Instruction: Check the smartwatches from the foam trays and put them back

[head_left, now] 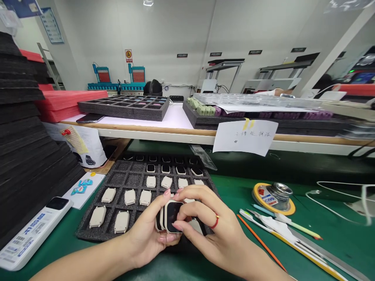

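My left hand [154, 220] is closed around a small stack of smartwatch bodies [172, 217], held upright on edge with a black screen facing right. The fingers of my right hand [209, 216] pinch the rightmost watch body at its screen side. Beneath both hands lies a black foam tray [117, 177] with square pockets. Several cream watch bodies [121, 221] rest back side up in the nearer rows. Farther back, some watch bodies [165, 168] show dark screens. My hands hide part of the tray's right side.
Tweezers, a box cutter [293, 244] and an orange stick [263, 242] lie on the right, near a glass bottle [281, 193]. A white power bank [35, 234] lies left, beside tall stacked black foam [23, 156]. A shelf [158, 132] holding more trays spans the back.
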Tool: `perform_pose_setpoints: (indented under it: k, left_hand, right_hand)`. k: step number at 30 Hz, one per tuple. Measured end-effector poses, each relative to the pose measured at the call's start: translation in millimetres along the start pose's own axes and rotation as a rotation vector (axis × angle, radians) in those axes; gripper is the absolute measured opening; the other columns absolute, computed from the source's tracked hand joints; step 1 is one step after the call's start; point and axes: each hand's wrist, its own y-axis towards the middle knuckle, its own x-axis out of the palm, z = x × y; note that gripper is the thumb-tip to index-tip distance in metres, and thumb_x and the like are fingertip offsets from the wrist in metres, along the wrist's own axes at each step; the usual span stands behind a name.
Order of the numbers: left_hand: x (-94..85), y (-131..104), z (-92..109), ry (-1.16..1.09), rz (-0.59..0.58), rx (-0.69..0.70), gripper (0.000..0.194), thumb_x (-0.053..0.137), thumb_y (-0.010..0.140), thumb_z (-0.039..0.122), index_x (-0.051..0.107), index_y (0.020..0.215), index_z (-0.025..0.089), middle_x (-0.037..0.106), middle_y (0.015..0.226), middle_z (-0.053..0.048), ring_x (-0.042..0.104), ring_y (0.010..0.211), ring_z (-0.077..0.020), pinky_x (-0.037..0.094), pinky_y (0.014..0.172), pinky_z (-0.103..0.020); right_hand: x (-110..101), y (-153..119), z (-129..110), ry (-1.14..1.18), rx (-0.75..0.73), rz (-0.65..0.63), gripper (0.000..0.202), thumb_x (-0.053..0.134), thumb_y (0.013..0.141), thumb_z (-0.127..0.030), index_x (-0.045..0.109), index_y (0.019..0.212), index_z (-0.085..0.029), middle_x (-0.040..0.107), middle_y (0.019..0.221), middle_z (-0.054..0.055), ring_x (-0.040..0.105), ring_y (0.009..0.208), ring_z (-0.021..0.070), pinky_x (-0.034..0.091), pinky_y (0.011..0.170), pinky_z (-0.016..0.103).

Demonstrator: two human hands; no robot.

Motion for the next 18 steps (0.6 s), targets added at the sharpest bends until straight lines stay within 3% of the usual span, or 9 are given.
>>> perform_pose_setpoints:
  k: [5,9,12,15,18]
  left_hand:
    - [0.5,-1.1,0.0,-0.017,0.027,-0.005,0.039,0.070,0.077,0.052,0.062,0.078,0.014,0.056,0.054,0.003,0.036,0.037,-0.0019,0.020,0.039,-0.014]
    - [0.2,-0.8,-0.6,-0.027,-0.004,-0.002,0.039,0.071,0.077,0.051,0.061,0.079,0.014,0.053,0.051,0.004,0.035,0.037,-0.0012,0.018,0.039,-0.012]
    - [1.1,-1.1,-0.9,0.012,-0.025,0.008,0.039,0.071,0.077,0.051,0.059,0.076,0.013,0.052,0.052,0.004,0.037,0.037,-0.0015,0.017,0.038,-0.013]
    - [1.9,-2.6,-0.8,0.042,-0.044,0.007,0.042,0.068,0.079,0.052,0.060,0.074,0.012,0.054,0.056,0.002,0.037,0.037,-0.0015,0.017,0.038,-0.014]
    - [1.8,-3.5,-0.5,0.015,-0.038,0.008,0.042,0.066,0.080,0.054,0.062,0.077,0.012,0.054,0.055,0.002,0.036,0.038,-0.0018,0.019,0.038,-0.014]
  right_hand:
    - [-3.2,1.5,0.8,0.008,-0.086,-0.050,0.022,0.078,0.078,-0.026,0.062,0.091,-0.018,0.065,0.108,0.010,0.062,0.101,0.0217,0.052,0.088,0.036]
    - [-1.5,1.6,-0.6,-0.019,-0.086,-0.001,0.007,0.068,0.084,-0.014,0.063,0.087,-0.018,0.066,0.106,0.010,0.062,0.098,0.0213,0.052,0.085,0.037]
    - [-1.0,1.2,0.1,0.031,-0.020,0.066,0.009,0.063,0.085,-0.010,0.061,0.086,-0.019,0.065,0.101,0.008,0.063,0.095,0.0198,0.053,0.083,0.034]
    - [-3.6,1.8,0.7,0.094,0.017,0.047,0.010,0.070,0.083,-0.021,0.061,0.087,-0.020,0.064,0.101,0.007,0.063,0.095,0.0197,0.054,0.083,0.033]
    - [-4.9,2.3,-1.1,0.033,-0.044,-0.040,0.020,0.077,0.079,-0.031,0.062,0.089,-0.021,0.063,0.107,0.009,0.063,0.101,0.0226,0.054,0.087,0.037]
